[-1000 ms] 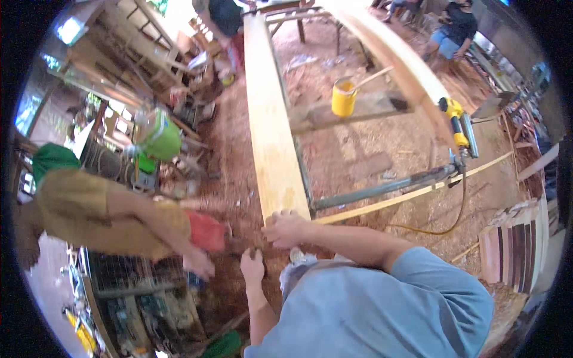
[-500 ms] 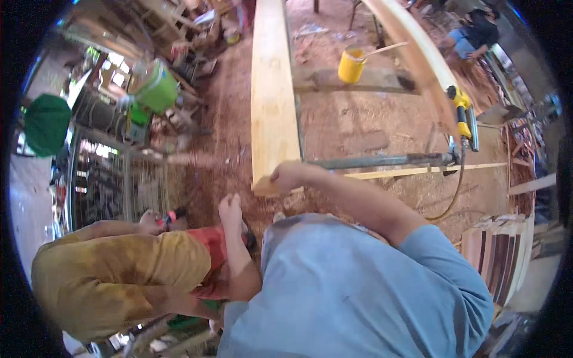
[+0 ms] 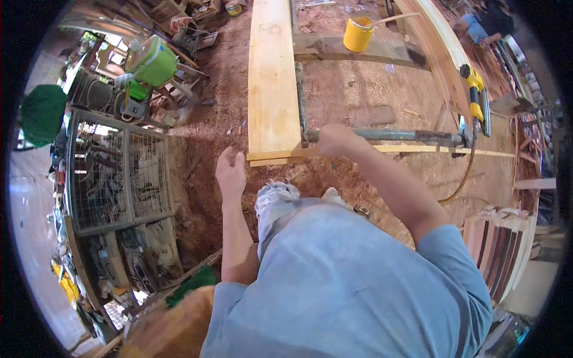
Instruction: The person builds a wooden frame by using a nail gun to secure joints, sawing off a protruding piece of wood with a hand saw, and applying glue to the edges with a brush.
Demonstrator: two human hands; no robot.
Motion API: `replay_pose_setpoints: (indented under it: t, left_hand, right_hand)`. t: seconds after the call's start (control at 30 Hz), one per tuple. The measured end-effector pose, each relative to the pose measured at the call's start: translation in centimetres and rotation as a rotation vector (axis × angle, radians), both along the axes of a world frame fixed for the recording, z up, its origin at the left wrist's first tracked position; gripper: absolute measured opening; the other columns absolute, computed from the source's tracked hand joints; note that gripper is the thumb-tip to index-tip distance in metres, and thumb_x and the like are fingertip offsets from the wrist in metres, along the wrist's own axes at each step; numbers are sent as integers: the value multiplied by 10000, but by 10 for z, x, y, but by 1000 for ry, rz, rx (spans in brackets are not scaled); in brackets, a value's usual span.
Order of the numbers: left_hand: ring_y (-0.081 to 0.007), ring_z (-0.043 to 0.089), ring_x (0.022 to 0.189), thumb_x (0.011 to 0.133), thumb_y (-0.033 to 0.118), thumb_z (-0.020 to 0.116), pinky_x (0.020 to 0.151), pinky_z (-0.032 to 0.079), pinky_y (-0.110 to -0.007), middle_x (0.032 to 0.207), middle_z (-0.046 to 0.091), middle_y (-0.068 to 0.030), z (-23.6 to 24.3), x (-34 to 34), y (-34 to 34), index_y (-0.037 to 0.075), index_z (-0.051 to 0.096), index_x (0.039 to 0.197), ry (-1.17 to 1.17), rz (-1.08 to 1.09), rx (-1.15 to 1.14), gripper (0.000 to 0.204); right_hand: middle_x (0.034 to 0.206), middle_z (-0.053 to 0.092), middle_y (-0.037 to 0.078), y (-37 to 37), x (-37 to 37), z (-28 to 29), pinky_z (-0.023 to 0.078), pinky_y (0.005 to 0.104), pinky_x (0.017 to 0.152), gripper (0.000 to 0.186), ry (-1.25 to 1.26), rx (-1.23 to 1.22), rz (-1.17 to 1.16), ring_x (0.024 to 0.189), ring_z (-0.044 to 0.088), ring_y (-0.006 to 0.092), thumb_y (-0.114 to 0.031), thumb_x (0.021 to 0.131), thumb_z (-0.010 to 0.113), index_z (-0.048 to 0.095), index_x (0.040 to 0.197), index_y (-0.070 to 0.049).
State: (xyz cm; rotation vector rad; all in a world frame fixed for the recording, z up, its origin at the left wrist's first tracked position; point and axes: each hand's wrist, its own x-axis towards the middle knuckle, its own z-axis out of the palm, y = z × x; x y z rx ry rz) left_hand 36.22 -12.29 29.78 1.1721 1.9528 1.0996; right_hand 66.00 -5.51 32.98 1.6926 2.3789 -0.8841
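Observation:
My left hand is raised just left of the near end of a pale board, fingers apart and empty. A thin wooden strip lies across that board end and extends rightward. My right hand is closed where the strip meets a metal pipe clamp; what its fingers grip is hidden. A yellow-and-black nail gun with a hose rests on the right-hand board. A yellow can with a stick across its top stands on a crosspiece between the boards.
A wire-mesh frame and green buckets are at left, stacked boards at lower right. A co-worker in mustard clothing is blurred at lower left. Another person is at upper right.
My left hand has risen toward the board end and opened. My right hand has shifted right along it. The co-worker at left has moved down, mostly out of view. The scene has shifted upward.

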Motion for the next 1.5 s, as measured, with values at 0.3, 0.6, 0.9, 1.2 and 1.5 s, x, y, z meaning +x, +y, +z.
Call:
replay_pose_setpoints:
  t: [0.3,0.6,0.9,1.2,1.5]
  left_hand:
    - [-440,421,1317,684,584,773,1132,309,-440,1379,456,-335,-14,25,52,-118,556,1234,603,-482,-31,918]
    - [-413,509,1241,779,437,734,1057,394,-426,1289,540,-326,-67,-144,69,-136,541,1235,372,-193,-270,758]
    - [-380,500,1280,822,437,692,1077,382,-413,1344,522,-306,-98,-164,34,-133,511,1294,222,-238,-501,763]
    - [-380,518,1249,857,367,686,1068,393,-407,1317,545,-271,-68,-114,56,-93,547,1270,227,-327,-174,634]
    - [-429,457,1273,882,222,651,1062,363,-492,1330,516,-281,16,12,46,-98,587,1183,359,-956,332,444]
  right_hand:
    - [754,653,139,-90,1,7,474,345,620,302,569,-14,-634,680,581,141,-285,889,652,691,912,13]
    - [930,681,207,-98,-131,7,520,490,746,563,206,-16,-39,857,660,379,-114,874,504,471,1422,-241]
    - [849,684,186,-85,-133,25,539,464,726,682,64,-53,-92,824,683,333,-72,777,513,499,1388,-373]
    - [805,671,174,-103,-71,21,549,484,715,673,-146,-36,-297,782,681,347,-88,781,515,508,1350,-447]
    - [941,698,194,-184,49,-62,540,459,754,353,-51,183,-1136,817,680,352,-235,873,573,648,1135,-11]
